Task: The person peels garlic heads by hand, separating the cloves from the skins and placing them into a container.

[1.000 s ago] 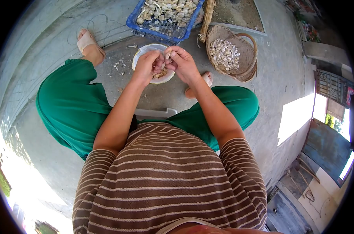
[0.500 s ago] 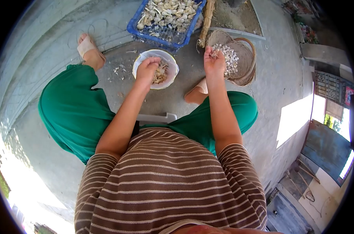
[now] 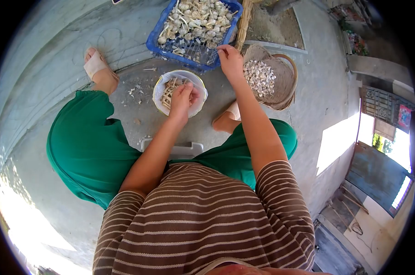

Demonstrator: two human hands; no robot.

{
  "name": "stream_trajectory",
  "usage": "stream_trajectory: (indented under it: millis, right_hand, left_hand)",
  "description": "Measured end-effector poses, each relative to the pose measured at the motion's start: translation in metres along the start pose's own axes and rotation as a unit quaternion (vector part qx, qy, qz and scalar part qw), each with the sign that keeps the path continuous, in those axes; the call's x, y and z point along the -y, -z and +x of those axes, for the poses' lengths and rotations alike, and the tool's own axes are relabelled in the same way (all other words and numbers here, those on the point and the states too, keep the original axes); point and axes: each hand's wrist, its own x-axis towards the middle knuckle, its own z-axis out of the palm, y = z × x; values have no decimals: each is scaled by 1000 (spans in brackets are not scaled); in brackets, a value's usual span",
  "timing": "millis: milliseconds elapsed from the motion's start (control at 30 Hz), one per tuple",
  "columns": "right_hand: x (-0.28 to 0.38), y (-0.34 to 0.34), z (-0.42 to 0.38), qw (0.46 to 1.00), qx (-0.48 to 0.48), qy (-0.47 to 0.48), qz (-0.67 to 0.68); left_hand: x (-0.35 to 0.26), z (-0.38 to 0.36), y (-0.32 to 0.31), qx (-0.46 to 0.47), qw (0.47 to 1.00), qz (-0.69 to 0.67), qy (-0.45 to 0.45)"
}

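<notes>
My left hand (image 3: 183, 98) hovers over a white lined bucket (image 3: 198, 79) that holds dry garlic skins and stalks (image 3: 168, 91). Its fingers are curled together, and whatever they hold is hidden. My right hand (image 3: 231, 63) is at the right rim of a blue plastic crate (image 3: 154, 41), fingers stretched toward it, with nothing visible in them. Whole garlic bulbs (image 3: 193, 20) fill the back of the crate, with loose scraps nearer its front. Just right of that hand, a wicker basket (image 3: 285, 85) contains separated garlic cloves (image 3: 260, 78).
A straw broom (image 3: 245, 23) leans between crate and basket. Skin scraps (image 3: 136, 91) litter the concrete floor (image 3: 125, 117) left of the bucket. My sandalled feet flank the bucket, and a low grey stool (image 3: 182, 150) shows between my legs. A doorway and metal gate (image 3: 377, 169) stand far right.
My right hand has left the basket of cloves and moved up and left to the crate's rim. My left hand has shifted slightly right and down over the bucket.
</notes>
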Motion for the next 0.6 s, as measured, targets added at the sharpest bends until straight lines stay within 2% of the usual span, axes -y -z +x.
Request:
stream_trajectory:
  millis: [33, 67, 100, 133, 200, 233, 300, 433, 600]
  right_hand:
    - [-10, -12, 11, 1000, 1, 0, -2]
    - [-18, -26, 25, 988, 54, 53, -132]
    - [-21, -36, 36, 955, 105, 105, -258]
    - [-23, -44, 46, 954, 106, 105, -259]
    - [-27, -59, 63, 843, 255, 91, -464]
    - [-30, -66, 68, 843, 257, 93, -463]
    - [-34, -80, 72, 802, 311, 66, -506]
    - [-41, -89, 70, 817, 300, 86, -485]
    - [-42, -89, 71, 838, 300, 60, -452]
  left_hand:
    - [2, 1, -1, 1, 1000, -2, 1]
    - [5, 2, -1, 1, 1000, -7, 4]
    - [4, 3, -2, 0, 1000, -11, 6]
    - [4, 3, -2, 0, 1000, -12, 7]
    - [1, 6, -3, -15, 999, -35, 17]
    - [2, 8, -2, -18, 999, -36, 16]
    - [2, 12, 0, -24, 998, -61, 18]
    - [1, 16, 3, -22, 997, -67, 12]
    - [-1, 14, 6, -29, 998, -49, 16]
